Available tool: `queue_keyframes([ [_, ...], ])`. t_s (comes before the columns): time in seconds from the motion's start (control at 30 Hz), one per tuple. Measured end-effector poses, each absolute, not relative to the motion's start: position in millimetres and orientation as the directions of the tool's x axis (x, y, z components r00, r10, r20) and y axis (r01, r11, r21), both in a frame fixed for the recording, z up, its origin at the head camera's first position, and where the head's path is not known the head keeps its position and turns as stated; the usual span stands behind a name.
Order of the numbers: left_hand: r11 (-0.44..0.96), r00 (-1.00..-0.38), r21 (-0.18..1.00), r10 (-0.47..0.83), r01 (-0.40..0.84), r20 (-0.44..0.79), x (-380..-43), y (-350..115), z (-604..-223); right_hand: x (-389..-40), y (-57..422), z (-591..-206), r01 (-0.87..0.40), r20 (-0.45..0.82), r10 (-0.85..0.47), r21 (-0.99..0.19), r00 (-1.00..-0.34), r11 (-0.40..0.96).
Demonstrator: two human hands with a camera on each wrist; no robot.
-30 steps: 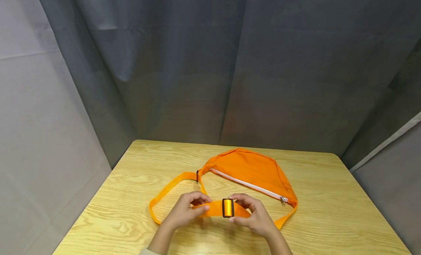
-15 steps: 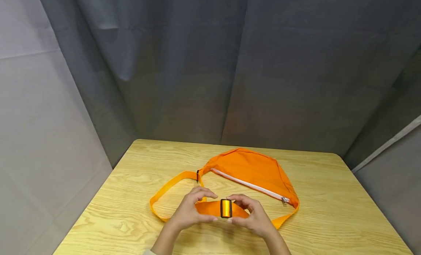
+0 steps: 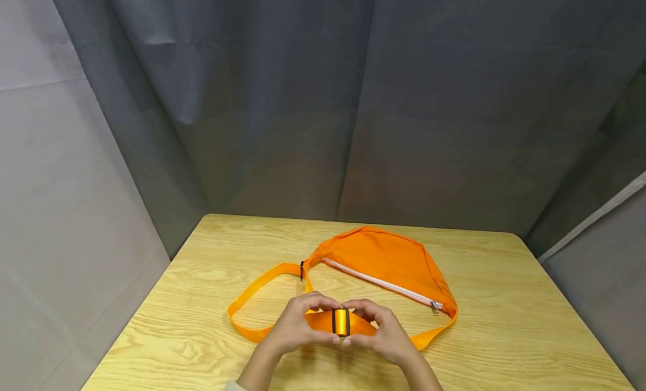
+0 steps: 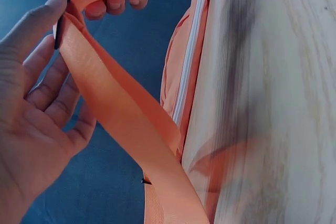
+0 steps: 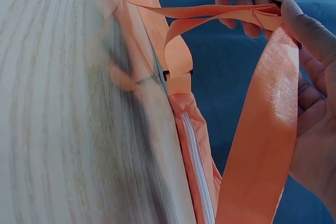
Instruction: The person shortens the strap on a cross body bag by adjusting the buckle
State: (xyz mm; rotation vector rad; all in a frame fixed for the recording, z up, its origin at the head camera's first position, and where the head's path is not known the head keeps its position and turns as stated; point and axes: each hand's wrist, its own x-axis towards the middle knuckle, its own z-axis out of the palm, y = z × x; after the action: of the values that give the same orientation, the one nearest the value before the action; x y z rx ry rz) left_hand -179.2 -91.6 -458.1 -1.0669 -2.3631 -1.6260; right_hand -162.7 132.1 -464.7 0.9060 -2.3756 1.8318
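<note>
An orange waist bag (image 3: 388, 262) lies flat on the table, its white zipper (image 3: 383, 281) facing the near side. Its orange strap (image 3: 247, 301) loops out to the left and comes round to the front, passing through a black slider buckle (image 3: 341, 322). Left hand (image 3: 298, 325) and right hand (image 3: 381, 330) pinch the buckle from both sides, thumbs at its lower edge and index fingers at its upper edge. Raised strap (image 4: 121, 103) slopes away from the buckle in the left wrist view. From the right wrist view, a wide band of strap (image 5: 265, 119) hangs beside the right palm (image 5: 315, 145).
A smaller black ring (image 3: 301, 270) joins the strap to the bag's left end. The wood-grain table (image 3: 504, 323) extends on both sides, with a dark grey curtain (image 3: 272, 127) behind and pale panels (image 3: 75, 211) at the sides.
The left hand has let go of the strap left of the buckle, opened, and moved right onto the buckle. The buckle and right hand have shifted slightly left; the bag stays put.
</note>
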Motion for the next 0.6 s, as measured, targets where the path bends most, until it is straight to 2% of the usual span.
queue_keyframes([
  [0.1,0.192,-0.74,0.776,0.501,0.601,0.449,-179,-91,-459,-162,132,-465,-0.431,0.331,-0.433,-0.889,-0.839,0.154],
  [0.33,0.221,-0.768,0.792,0.485,0.57,0.418,-170,-91,-444,-165,144,-467,-0.416,0.289,-0.474,-0.89,-0.832,0.186],
  [0.43,0.218,-0.779,0.802,0.473,0.556,0.411,-163,-93,-432,-164,152,-463,-0.395,0.254,-0.466,-0.888,-0.848,0.234],
  [0.6,0.195,-0.789,0.828,0.475,0.526,0.39,-161,-95,-422,-159,157,-450,-0.412,0.267,-0.443,-0.87,-0.856,0.271],
])
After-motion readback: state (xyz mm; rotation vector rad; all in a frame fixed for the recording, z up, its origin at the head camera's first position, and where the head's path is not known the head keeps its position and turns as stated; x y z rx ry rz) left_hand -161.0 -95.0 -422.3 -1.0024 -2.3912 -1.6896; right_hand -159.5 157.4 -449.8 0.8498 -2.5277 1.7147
